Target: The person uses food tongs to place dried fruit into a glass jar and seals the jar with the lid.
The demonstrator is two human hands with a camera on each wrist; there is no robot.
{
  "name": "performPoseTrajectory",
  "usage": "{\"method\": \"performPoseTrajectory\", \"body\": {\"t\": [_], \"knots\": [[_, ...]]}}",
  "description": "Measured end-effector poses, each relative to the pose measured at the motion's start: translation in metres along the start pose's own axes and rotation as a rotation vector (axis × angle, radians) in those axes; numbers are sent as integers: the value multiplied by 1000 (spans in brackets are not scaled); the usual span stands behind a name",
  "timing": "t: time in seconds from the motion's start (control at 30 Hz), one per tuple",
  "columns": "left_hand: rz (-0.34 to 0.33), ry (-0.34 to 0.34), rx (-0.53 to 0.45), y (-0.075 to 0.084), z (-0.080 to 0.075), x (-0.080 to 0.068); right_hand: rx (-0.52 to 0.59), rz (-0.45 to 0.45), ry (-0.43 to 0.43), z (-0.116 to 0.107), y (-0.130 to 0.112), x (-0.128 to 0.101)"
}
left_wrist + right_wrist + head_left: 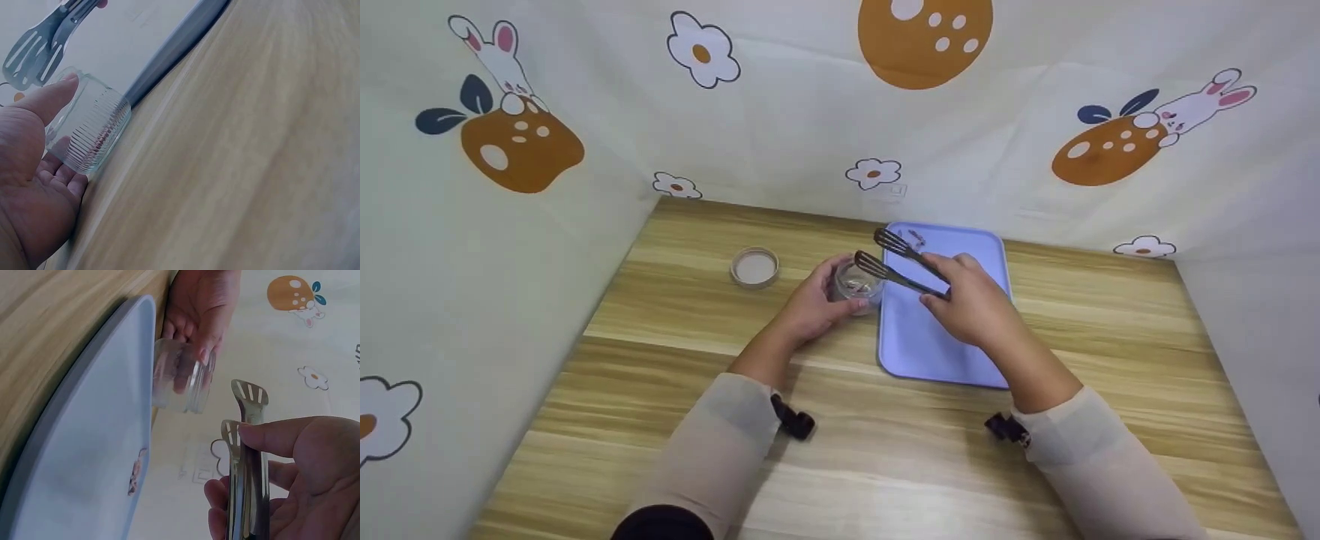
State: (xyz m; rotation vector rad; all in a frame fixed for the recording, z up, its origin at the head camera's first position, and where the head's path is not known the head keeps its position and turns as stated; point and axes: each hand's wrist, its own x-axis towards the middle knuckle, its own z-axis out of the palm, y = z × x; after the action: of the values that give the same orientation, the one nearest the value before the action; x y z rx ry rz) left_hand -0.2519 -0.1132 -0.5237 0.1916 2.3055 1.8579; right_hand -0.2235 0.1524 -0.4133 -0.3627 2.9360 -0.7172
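My left hand (pixel 814 304) grips a clear ribbed glass jar (pixel 93 126) that stands at the left edge of the blue tray (pixel 937 352). A few small reddish pieces show through the jar's glass near its bottom. My right hand (pixel 971 296) holds a pair of metal tongs (pixel 247 467) with slotted heads, thumb on one side and fingers on the other. The tong heads stand apart above the tray's left side and point toward the jar, with nothing seen between them. Several small reddish-brown pieces (pixel 135 475) lie in the tray's far left corner.
A round lid (pixel 754 268) lies on the wooden table (pixel 660 405) left of the jar. Behind the table hangs a pale cloth (pixel 795 112) with rabbits, flowers and orange fruit, which also runs along both sides.
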Motion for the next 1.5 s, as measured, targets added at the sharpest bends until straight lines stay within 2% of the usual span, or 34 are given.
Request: {"method": "performPoseTrajectory", "body": {"t": [0.23,0.43,0.7,0.8,1.03,1.3,1.5], "knots": [[1,8,25,1,1,-1,41,43,8,-9,30,23],[0,8,25,2,0,-2,13,59,-23,-17,56,48],[1,13,14,1,-1,-2,18,45,-62,-19,70,77],[-2,16,26,1,0,-2,24,77,-80,-21,74,83],[-1,19,44,1,-1,-1,-2,69,-82,-22,86,91],[-12,23,58,0,-1,-2,3,146,-95,-18,90,92],[-5,19,51,0,-1,-1,-33,126,-68,-14,90,95]]}}
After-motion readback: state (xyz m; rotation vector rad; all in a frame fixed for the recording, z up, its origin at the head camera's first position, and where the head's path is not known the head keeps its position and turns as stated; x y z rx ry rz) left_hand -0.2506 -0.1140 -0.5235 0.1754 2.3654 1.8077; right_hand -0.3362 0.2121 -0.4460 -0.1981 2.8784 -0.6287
